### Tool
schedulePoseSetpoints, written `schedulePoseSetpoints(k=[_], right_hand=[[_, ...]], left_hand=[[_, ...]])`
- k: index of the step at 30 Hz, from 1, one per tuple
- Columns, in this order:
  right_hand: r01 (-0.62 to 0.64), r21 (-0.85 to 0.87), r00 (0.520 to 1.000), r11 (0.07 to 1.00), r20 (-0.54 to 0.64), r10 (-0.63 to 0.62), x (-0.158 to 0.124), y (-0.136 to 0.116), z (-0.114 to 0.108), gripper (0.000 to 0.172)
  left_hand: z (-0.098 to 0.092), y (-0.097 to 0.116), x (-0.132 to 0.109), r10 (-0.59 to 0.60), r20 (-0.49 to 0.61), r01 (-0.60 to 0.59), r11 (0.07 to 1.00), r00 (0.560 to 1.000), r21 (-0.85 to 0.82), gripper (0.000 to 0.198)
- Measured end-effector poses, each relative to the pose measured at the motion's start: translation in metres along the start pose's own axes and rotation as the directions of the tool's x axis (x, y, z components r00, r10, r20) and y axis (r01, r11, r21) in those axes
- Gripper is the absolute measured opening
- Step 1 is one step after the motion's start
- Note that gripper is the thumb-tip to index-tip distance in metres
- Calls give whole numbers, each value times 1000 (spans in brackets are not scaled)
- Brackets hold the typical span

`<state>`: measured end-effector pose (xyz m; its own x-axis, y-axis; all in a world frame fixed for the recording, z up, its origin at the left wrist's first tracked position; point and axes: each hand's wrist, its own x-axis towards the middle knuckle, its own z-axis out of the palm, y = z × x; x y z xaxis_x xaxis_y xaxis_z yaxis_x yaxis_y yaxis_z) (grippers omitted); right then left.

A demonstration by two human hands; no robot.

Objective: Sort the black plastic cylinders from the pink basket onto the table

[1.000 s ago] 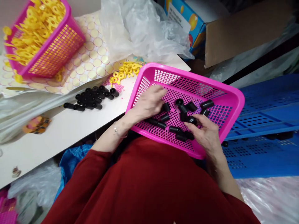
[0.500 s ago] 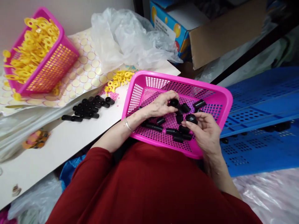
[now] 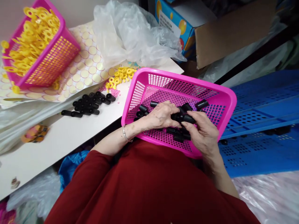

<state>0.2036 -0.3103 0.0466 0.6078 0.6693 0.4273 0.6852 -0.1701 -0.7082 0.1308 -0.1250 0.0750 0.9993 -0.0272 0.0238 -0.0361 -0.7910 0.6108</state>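
Note:
A pink plastic basket point(image 3: 184, 77) with lattice walls rests against my body, several short black plastic tubes lying in it. Over its middle, my left hand point(image 3: 163, 114) pinches one black tube point(image 3: 177, 117) between thumb and fingers. My right hand point(image 3: 202, 129) grips a second black tube point(image 3: 187, 118), its end meeting the left one; whether they are joined I cannot tell. Loose tubes point(image 3: 202, 104) lie beyond and beneath my hands. On the white table to the left sits a pile of black tubes point(image 3: 87, 104).
A second pink basket point(image 3: 63, 54) full of yellow ring-shaped pieces point(image 3: 35, 37) stands at the upper left. Small yellow pieces point(image 3: 119, 77) and a crumpled clear bag point(image 3: 135, 34) lie on the table. An open cardboard box point(image 3: 233, 34) and blue perforated crates point(image 3: 257, 109) are at the right.
My two hands have come together, bringing the black tubes end to end. The left hand moved down and toward the right one.

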Motion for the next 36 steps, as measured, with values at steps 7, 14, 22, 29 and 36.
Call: schedulePoseSetpoints(k=[7, 14, 22, 29, 36], right_hand=[[60, -82, 993, 995, 102, -51, 1, -2, -4, 32], [18, -3, 971, 1000, 238, -17, -13, -3, 16, 75], [-140, -38, 966, 989, 212, 145, 5, 20, 15, 69], [85, -397, 951, 914, 305, 44, 36, 55, 17, 11], [91, -358, 888, 929, 452, 87, 55, 73, 17, 22]], left_hand=[[4, -2, -1, 49, 26, -50, 998, 998, 32, 38], [10, 5, -4, 134, 50, -134, 991, 990, -19, 22], [17, -11, -50, 68, -420, -146, 977, 905, -156, 43], [-6, -49, -127, -442, -863, 211, 893, 244, -397, 39], [0, -122, -161, -705, -703, 520, 568, -92, -637, 34]])
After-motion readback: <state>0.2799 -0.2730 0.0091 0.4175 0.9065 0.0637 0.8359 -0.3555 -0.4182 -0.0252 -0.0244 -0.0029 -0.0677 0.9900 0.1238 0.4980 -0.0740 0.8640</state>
